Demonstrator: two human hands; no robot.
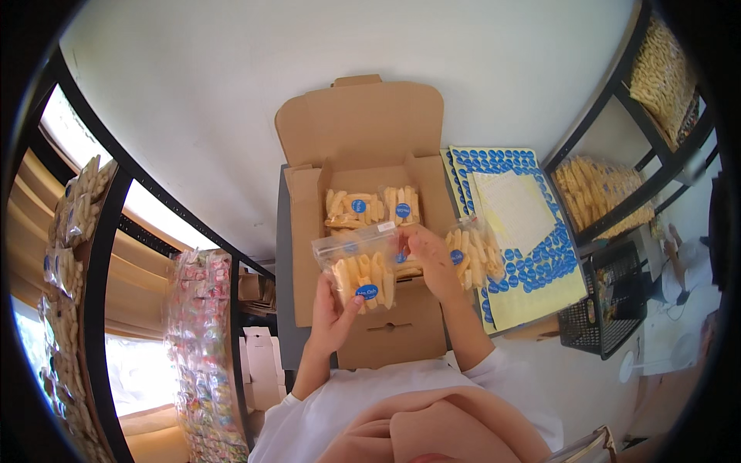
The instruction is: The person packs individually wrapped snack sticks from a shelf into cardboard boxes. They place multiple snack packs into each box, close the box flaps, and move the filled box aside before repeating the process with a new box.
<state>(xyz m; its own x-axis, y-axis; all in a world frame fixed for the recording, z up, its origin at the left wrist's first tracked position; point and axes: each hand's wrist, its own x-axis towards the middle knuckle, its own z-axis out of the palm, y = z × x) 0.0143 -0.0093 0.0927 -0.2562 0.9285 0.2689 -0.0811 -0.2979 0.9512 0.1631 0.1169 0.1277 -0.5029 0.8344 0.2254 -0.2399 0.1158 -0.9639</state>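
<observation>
My left hand (336,315) holds a clear zip-seal bag (379,272) of pale tube-shaped snacks by its lower left part. The thumb lies on a round blue sticker that bears writing. At the bag's upper right corner, the curled fingers of my right hand (425,254) grip the edge by the zip strip. Below and behind the bag stands an open cardboard box (370,124) with its lid raised. Several similar bags lie inside, among them a left bag (354,204) and a right bag (402,202). The held bag and my right hand partly hide the nearer ones.
Another snack bag (477,254) rests right of the box, over yellow sheets of blue stickers (521,309). A paper sheet (512,208) lies on them. Shelves with packed bags (200,347) stand left; a black basket (605,301) and a person's arm (674,254) are at right.
</observation>
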